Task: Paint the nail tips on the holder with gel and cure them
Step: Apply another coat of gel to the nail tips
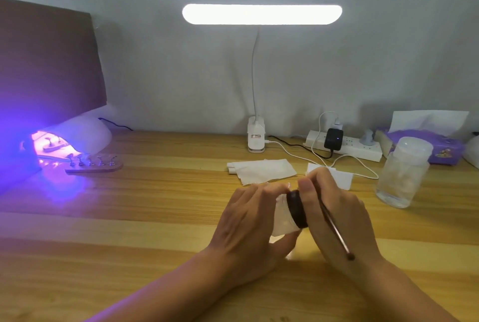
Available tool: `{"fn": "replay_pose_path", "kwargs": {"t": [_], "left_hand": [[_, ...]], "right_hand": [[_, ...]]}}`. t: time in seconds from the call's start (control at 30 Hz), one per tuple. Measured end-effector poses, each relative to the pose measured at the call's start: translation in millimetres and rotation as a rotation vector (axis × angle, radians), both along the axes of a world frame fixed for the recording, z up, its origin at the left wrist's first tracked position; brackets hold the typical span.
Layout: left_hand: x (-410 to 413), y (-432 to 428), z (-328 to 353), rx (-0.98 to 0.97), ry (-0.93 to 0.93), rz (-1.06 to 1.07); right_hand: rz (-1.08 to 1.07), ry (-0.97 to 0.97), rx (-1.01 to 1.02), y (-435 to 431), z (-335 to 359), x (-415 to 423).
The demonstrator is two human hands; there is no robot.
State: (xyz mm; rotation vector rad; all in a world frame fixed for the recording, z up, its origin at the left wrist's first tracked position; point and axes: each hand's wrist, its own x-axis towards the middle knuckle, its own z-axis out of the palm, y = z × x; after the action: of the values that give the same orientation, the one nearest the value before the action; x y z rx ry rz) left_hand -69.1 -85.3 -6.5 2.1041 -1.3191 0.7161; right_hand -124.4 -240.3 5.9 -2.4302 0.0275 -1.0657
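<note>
My left hand (248, 220) grips a small gel jar wrapped in white tissue (283, 219). The jar's dark lid (298, 209) faces right, and my right hand (334, 214) curls its fingers and thumb round that lid. A thin brush (334, 229) also lies across my right hand, its handle end pointing toward me. At the far left a wooden holder (94, 167) carries several nail tips on small stands. It sits just in front of the white curing lamp (70, 140), which glows violet and has another holder inside.
Folded tissues (261, 170) lie behind my hands. A clear plastic jar (403, 172) stands at the right, with a purple tissue box (425, 148) behind it. A power strip (344, 147) with cables and a clip-on desk light (256, 137) stand along the wall.
</note>
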Motion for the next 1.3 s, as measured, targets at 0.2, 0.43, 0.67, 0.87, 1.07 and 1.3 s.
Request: {"fn": "replay_pose_path", "kwargs": {"t": [0.2, 0.43, 0.67, 0.87, 1.07, 1.3], "left_hand": [[9, 8, 0, -0.095, 0.28, -0.059], [13, 9, 1, -0.041, 0.19, -0.066], [12, 10, -1, -0.061, 0.306, -0.126], [14, 9, -2, -0.054, 0.395, -0.176], [14, 8, -3, -0.026, 0.232, -0.076], [19, 6, -3, -0.111, 0.392, -0.072]], "right_hand": [[0.223, -0.002, 0.002, 1, 3, 0], [0.208, 0.029, 0.065, 4, -1, 2], [0.312, 0.015, 0.177, 7, 1, 2], [0.282, -0.026, 0.098, 15, -3, 4], [0.09, 0.051, 0.053, 19, -9, 5], [0.279, 0.077, 0.364, 9, 2, 5]]}}
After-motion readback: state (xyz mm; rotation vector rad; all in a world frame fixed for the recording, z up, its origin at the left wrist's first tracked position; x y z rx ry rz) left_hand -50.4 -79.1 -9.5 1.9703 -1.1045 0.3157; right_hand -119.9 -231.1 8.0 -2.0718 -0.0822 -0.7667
